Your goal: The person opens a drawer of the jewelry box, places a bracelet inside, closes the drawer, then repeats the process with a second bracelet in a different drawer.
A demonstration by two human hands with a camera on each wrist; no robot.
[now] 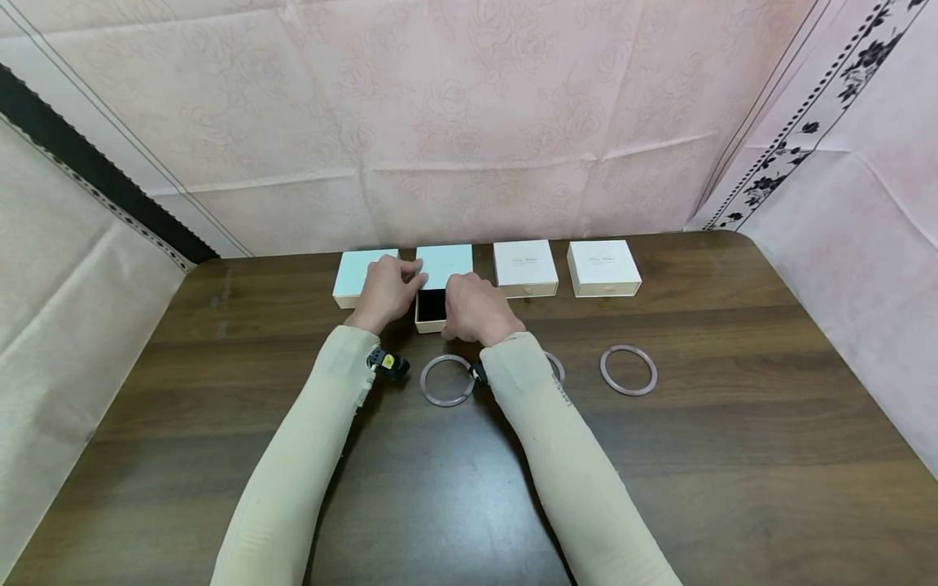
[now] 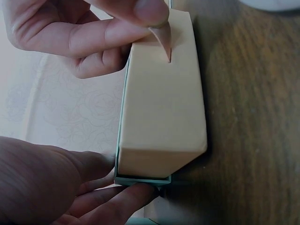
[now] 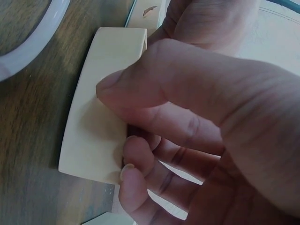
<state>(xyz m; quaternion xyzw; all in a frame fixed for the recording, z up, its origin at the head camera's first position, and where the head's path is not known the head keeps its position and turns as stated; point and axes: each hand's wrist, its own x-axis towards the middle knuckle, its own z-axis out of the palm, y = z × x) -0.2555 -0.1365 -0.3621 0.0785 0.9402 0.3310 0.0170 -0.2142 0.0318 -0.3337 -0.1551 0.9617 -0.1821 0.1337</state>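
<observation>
In the head view, a teal-topped drawer box (image 1: 444,260) lies near the table's back edge, its cream drawer (image 2: 164,103) slid partly out and showing a black inside. My left hand (image 1: 387,293) grips the teal sleeve at its left side, thumb and fingers around the corner. With thumb and forefinger, my right hand (image 1: 479,309) pinches the small tan ribbon tab (image 2: 163,40) on the drawer's front. The other right fingers are curled beside the drawer. Just in front lies a pale lilac bangle (image 1: 423,381).
Another teal-topped box (image 1: 353,268) stands to the left, partly behind my left hand. Two white boxes (image 1: 525,262) stand to the right in the same row. A second bangle (image 1: 558,368) is half hidden by my right sleeve; a third bangle (image 1: 652,373) lies farther right.
</observation>
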